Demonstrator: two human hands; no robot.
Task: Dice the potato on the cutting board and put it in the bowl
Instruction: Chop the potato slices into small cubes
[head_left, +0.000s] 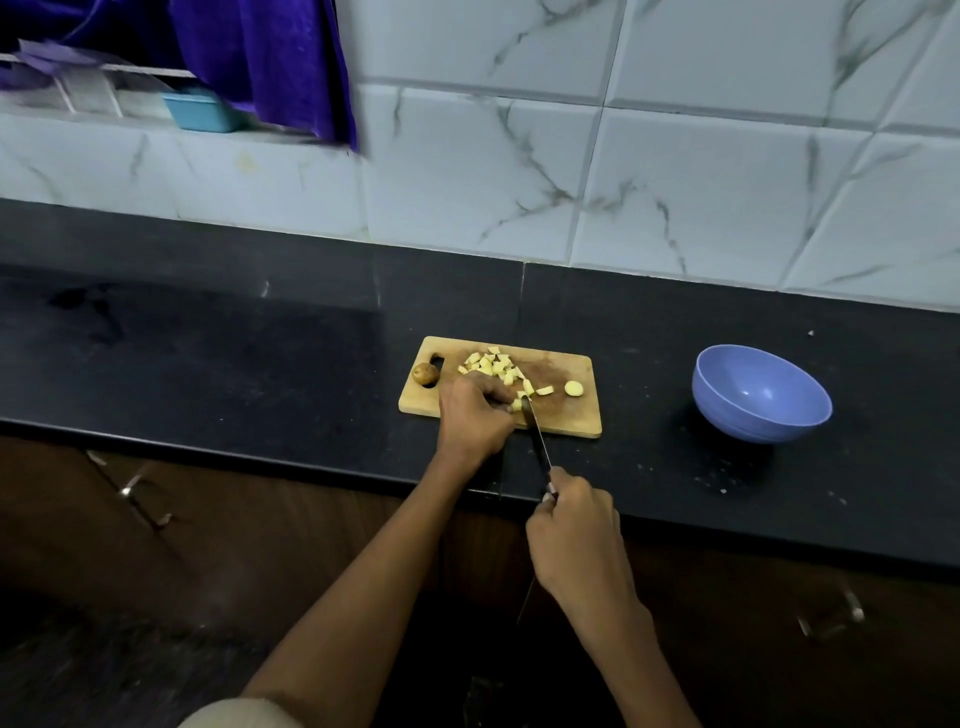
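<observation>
A wooden cutting board (571, 415) lies on the black counter. A heap of yellow potato dice (491, 362) sits at its far side, a round potato end (573, 388) at the right and a brown-skinned end piece (425, 373) by the handle hole. My left hand (474, 415) is curled over a potato piece (517, 404) near the board's front, holding it down. My right hand (574, 540) grips the handle of a knife (537, 439) whose blade tip touches that piece. An empty blue bowl (761, 393) stands to the right, apart from the board.
Marbled white wall tiles (675, 182) rise behind the counter (208, 364). A purple cloth (270, 62) hangs at the upper left over a ledge with a teal tub (202, 111). Dark wooden cabinet fronts with metal handles (831, 618) run below the counter edge.
</observation>
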